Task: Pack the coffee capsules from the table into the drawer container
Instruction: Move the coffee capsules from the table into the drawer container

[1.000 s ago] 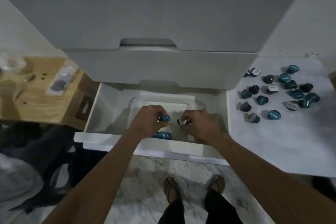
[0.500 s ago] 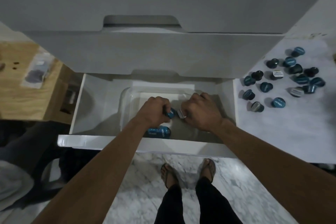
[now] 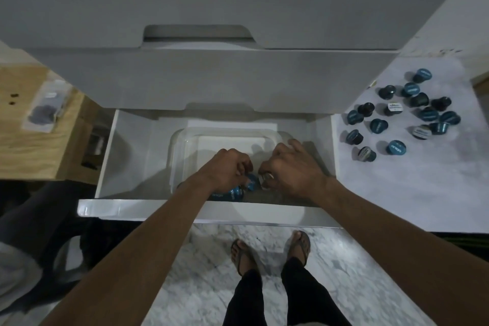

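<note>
A clear plastic container [image 3: 185,137] sits inside the open white drawer [image 3: 132,206]. Both my hands are low in the container near its front wall. My left hand [image 3: 225,169] is curled around a blue coffee capsule [image 3: 251,182]. My right hand [image 3: 291,167] pinches a dark capsule with a silver lid [image 3: 266,180]. Two blue capsules [image 3: 230,193] lie on the container floor under my left wrist. Several blue and dark capsules [image 3: 397,119] are scattered on the white table at the right.
A closed upper drawer front [image 3: 211,79] overhangs the back of the open drawer. A wooden table [image 3: 31,140] with a plastic packet [image 3: 47,103] stands at the left. My sandalled feet [image 3: 270,249] are on marble floor below the drawer front.
Both hands have sunk lower and nearer the container's front wall, close to the capsules lying there. The camera has tilted further downward.
</note>
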